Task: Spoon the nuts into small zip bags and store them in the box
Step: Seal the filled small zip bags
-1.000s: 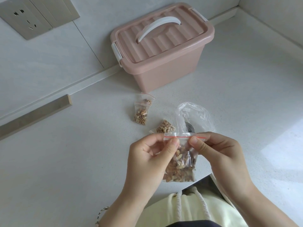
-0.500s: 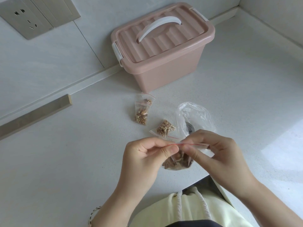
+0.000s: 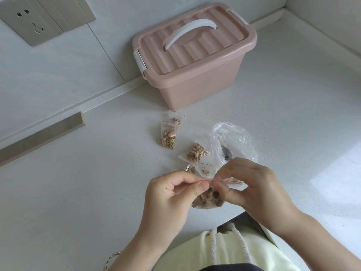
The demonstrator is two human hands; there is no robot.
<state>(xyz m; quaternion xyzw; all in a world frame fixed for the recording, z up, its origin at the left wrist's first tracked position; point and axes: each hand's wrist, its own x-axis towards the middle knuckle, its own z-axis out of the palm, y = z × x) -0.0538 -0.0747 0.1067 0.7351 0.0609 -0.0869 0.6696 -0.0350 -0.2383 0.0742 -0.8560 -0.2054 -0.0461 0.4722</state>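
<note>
- Two hands work one small zip bag (image 3: 205,202): the left hand (image 3: 170,194) pinches the red-lined top strip between thumb and forefinger, and the right hand (image 3: 254,184) pinches the same strip just beside it.
- That bag hangs between them above the front edge of the bench (image 3: 88,188), with nuts (image 3: 214,195) bunched at its bottom.
- Step in hand, by my read: pressing the zip closed.
- Filled bags (image 3: 169,136) lie on the bench between the hands and the pink box (image 3: 199,85), at least two of them.
- The box stands at the back by the wall, lid (image 3: 205,49) on; its latch (image 3: 139,61) looks down.
- A big clear plastic bag (image 3: 236,135) sits just beyond the right hand, with something dark inside that I can't make out.
- Next move calls for running the pinch to the strip's end, then freeing a hand to unlatch and lift the lid.
</note>
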